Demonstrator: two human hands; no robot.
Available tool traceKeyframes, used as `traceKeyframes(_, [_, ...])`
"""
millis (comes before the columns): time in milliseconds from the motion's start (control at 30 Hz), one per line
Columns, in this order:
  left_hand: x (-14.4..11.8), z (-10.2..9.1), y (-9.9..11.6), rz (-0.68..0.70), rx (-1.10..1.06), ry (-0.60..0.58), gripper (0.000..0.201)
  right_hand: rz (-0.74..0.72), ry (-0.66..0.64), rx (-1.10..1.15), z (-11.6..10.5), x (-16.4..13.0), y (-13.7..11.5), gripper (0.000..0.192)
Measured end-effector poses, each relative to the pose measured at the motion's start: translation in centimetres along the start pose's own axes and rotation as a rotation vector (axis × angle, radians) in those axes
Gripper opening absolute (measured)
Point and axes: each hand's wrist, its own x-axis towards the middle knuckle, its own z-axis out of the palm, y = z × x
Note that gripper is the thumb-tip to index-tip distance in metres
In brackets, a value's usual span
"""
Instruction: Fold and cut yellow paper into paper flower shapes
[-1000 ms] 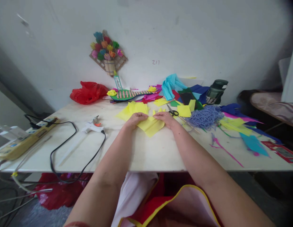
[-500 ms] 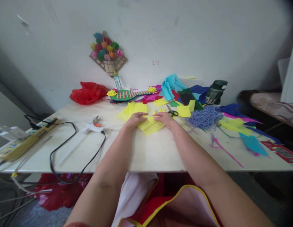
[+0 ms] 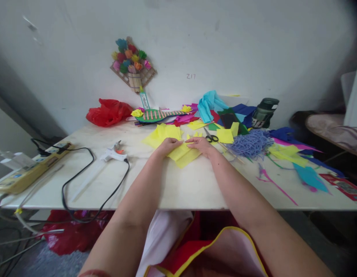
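Note:
A sheet of yellow crepe paper is stretched between my two hands just above the white table. My left hand pinches its left upper edge between thumb and fingers. On the opposite side, my right hand grips the right upper edge, its fingertips close to the left ones. Behind my left hand lies a larger crumpled yellow sheet. Small yellow strips rest behind my right hand, and black-handled scissors lie just beyond it.
A white glue gun with a black cord lies left, near a power strip. Purple shredded strands, coloured paper and a dark bottle occupy the right. A red bag and a green woven craft piece stand along the wall.
My fingertips have come nearer each other along the paper's upper edge, with the left hand shifting slightly right. The yellow sheet hangs a little lower. The camera view has moved slightly.

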Motion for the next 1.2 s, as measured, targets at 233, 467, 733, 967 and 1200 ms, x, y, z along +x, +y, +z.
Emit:
traceKeyframes(233, [-0.1, 0.0, 0.5, 0.008, 0.133, 0.083, 0.046, -0.005, -0.041, -0.037, 0.0, 0.0, -0.1, 0.034])
traceKeyframes(467, [0.1, -0.1, 0.1, 0.066, 0.194, 0.071, 0.043, -0.029, -0.022, -0.041, 0.1, -0.1, -0.2, 0.031])
traceKeyframes(733, [0.0, -0.2, 0.2, 0.110, 0.233, 0.083, 0.040, 0.018, 0.006, -0.081, 0.0, 0.0, 0.0, 0.035])
traceKeyframes(967, [-0.4, 0.0, 0.9, 0.169, 0.225, 0.102, 0.040, -0.051, 0.036, -0.208, 0.3, -0.2, -0.2, 0.028])
traceKeyframes(1200, [-0.4, 0.0, 1.0, 0.140, 0.249, 0.024, 0.038, -0.078, 0.082, -0.296, 0.7, -0.4, -0.7, 0.021])
